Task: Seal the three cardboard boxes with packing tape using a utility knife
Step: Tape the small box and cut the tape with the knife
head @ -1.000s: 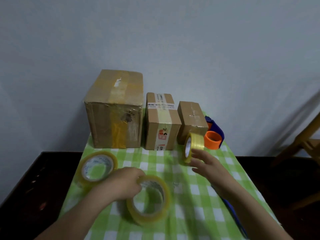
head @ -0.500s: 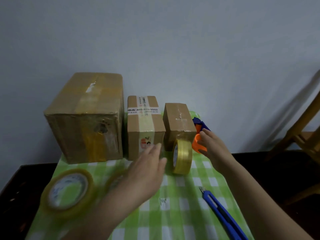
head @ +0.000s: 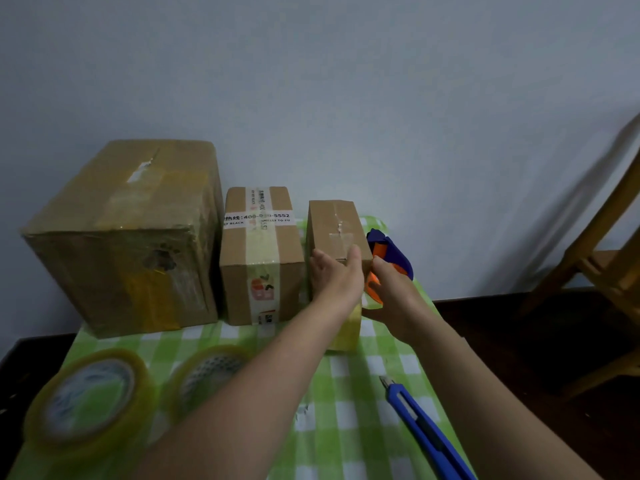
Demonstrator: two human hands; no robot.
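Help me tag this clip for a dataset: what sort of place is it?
Probably a room at home, used for packing: a green checked cloth spread against a plain wall, a wooden chair, and taped boxes with tape rolls.

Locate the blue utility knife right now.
Head view, lower right: the utility knife lies on the green checked cloth, just left of the right forearm, blade tip pointing away from the person.
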